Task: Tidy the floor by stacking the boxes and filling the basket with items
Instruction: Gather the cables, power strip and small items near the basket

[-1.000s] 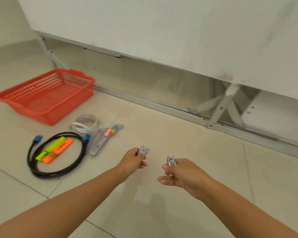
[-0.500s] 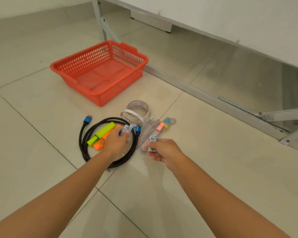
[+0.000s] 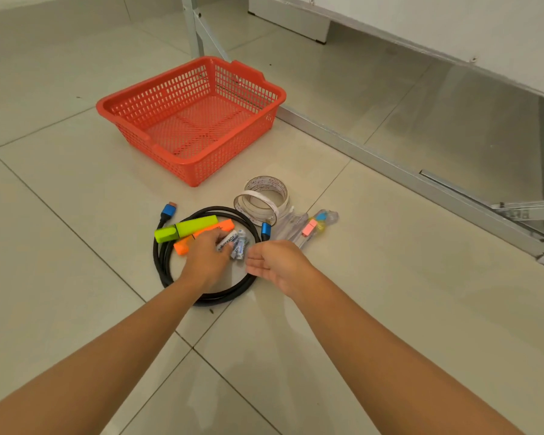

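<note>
An orange mesh basket stands with nothing in it on the tiled floor. In front of it lies a coiled black cable with blue plugs. Inside the coil are a green highlighter, an orange highlighter and several small batteries. My left hand is low over the coil, its fingertips pinching a battery labelled TEKNOX. My right hand hovers just right of the batteries, fingers relaxed and holding nothing.
A roll of clear tape and a clear packet of pens lie right of the cable. A metal frame rail runs across the floor behind, under a white panel. No boxes are in view.
Both hands moved down over the cable coil. The batteries that my right hand held now lie inside the coil. The view swung left, toward the basket.
</note>
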Tool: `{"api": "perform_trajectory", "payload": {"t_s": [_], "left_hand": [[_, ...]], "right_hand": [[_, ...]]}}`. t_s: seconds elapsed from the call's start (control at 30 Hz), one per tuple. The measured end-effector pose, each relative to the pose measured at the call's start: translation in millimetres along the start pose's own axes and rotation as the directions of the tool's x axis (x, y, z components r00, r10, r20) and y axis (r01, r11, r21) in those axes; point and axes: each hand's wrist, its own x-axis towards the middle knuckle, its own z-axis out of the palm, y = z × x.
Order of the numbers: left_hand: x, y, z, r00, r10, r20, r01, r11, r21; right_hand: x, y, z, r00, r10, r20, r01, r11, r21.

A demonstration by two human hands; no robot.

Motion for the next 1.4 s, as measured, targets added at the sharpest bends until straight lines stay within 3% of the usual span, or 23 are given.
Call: {"api": "perform_trajectory", "payload": {"t_s": [0.1,0.27,0.33,0.4,0.47,0.57,0.7,0.8,0.9,1.0,1.13,1.2,1.4], "left_hand": [[-1,-6,2,0.999,0.038,-0.030,-0.037,0.999,0.012],[-14,7,16,0.980,0.004,-0.200,0.028,0.987,0.156],[-20,27,23,0.967,0.059,-0.249,-0.016,0.985,0.172],[-26,54,34,0.967,0.162,-0.199,-0.133,0.980,0.150],[-37,90,52,0.957,0.284,-0.065,-0.279,0.957,0.077],[-66,150,82,0.896,0.431,0.111,-0.425,0.902,-0.068],[-117,223,114,0.748,0.607,0.269,-0.581,0.794,-0.178],[-163,272,141,0.533,0.730,0.427,-0.724,0.655,-0.215],[-212,311,178,0.286,0.749,0.597,-0.824,0.510,-0.246],[-267,343,218,0.133,0.694,0.708,-0.866,0.428,-0.257],[-344,371,269,0.011,0.634,0.773,-0.872,0.385,-0.303],[-380,379,293,-0.019,0.612,0.791,-0.864,0.387,-0.320],[-452,369,357,0.038,0.535,0.844,-0.806,0.516,-0.290]], "right_hand": [[-2,2,1,1.000,-0.003,-0.007,0.003,1.000,-0.018],[-11,11,-16,1.000,0.011,-0.017,-0.010,0.998,0.060],[-20,12,-32,0.999,0.000,-0.038,0.003,0.998,0.061],[-31,12,-52,0.996,-0.051,-0.074,0.055,0.998,0.044],[-47,10,-79,0.985,-0.131,-0.116,0.135,0.990,0.027],[-80,10,-132,0.958,-0.217,-0.187,0.218,0.976,-0.016],[-158,22,-224,0.902,-0.286,-0.322,0.231,0.953,-0.199],[-234,54,-299,0.856,-0.289,-0.428,0.178,0.943,-0.280],[-302,104,-371,0.778,-0.234,-0.583,0.086,0.959,-0.271],[-361,159,-428,0.668,-0.164,-0.726,0.021,0.979,-0.203],[-420,225,-478,0.563,-0.074,-0.823,0.009,0.996,-0.084],[-444,251,-498,0.528,-0.032,-0.849,0.011,0.999,-0.031],[-488,323,-556,0.417,0.069,-0.907,0.068,0.992,0.106]]}}
